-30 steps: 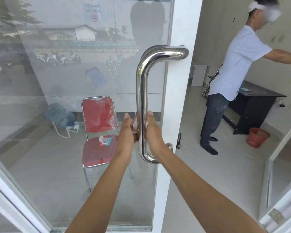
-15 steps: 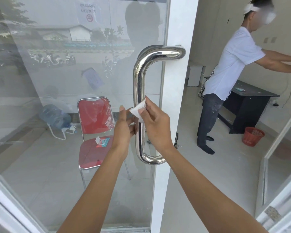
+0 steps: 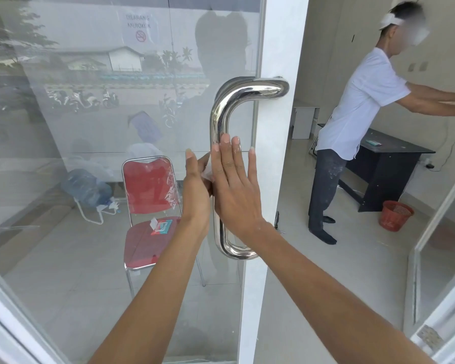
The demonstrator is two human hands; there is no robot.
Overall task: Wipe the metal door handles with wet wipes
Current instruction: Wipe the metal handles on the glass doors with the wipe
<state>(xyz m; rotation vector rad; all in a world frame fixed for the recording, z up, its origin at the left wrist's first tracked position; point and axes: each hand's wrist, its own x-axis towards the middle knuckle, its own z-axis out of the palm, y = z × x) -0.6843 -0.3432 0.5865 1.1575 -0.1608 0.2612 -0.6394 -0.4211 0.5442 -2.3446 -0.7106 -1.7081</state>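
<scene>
This looks like a small office or shopfront under fit-out. A glass door (image 3: 147, 127) in a white frame (image 3: 279, 179) carries a no-smoking sign (image 3: 140, 28). Inside, on a pale tiled floor (image 3: 313, 298), stand a dark desk (image 3: 386, 164), a red chair (image 3: 150, 206) with plastic wrap on its back, a water jug (image 3: 86, 189) and a red basket (image 3: 395, 215). The glass reflects parked motorbikes (image 3: 82, 99).
</scene>
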